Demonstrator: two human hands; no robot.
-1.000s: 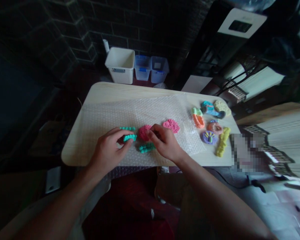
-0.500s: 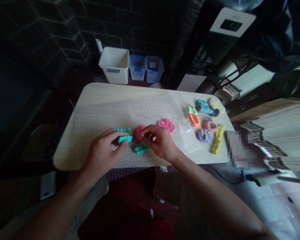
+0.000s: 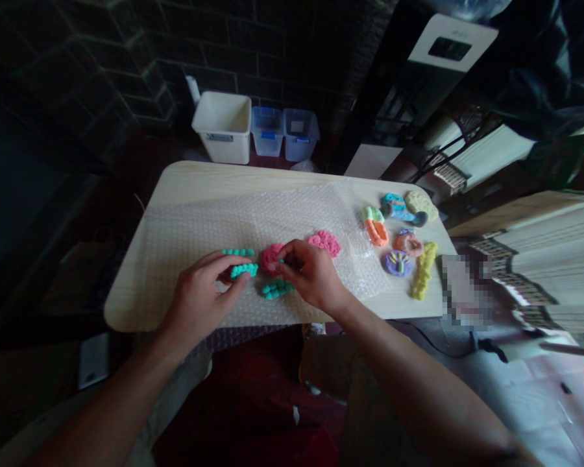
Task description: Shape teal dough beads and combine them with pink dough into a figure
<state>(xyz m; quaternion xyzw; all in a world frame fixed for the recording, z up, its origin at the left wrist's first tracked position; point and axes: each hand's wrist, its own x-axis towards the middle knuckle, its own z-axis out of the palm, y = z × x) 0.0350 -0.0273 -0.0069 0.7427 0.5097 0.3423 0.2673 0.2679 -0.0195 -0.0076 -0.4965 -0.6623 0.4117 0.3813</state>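
Observation:
My left hand (image 3: 202, 293) is closed, pinching a short bumpy turquoise-green strip (image 3: 244, 270) that looks like modelling clay, between thumb and fingers. Just beyond it another green beaded strip (image 3: 239, 251) lies on the bubble wrap (image 3: 199, 230). My right hand (image 3: 312, 272) is pinched closed over a bumpy pink clay piece (image 3: 270, 258), partly hiding it. A tiny green bit shows at its fingertips. Below them rest joined green beaded strips (image 3: 276, 289), half covered by the right hand. A second pink piece (image 3: 325, 242), flower-like, lies behind the right hand.
On the table's right side are several coloured clay pieces: an orange-and-green one (image 3: 376, 227), a blue-grey one (image 3: 403, 211), a purple disc (image 3: 397, 263) and a yellow strip (image 3: 424, 272). A white bin (image 3: 224, 130) and two clear boxes (image 3: 299, 136) stand behind the table (image 3: 204, 175).
The camera view has shifted slightly to the right. My right fingers have moved a little and drawn together near the pink piece; my left hand keeps the same green strip.

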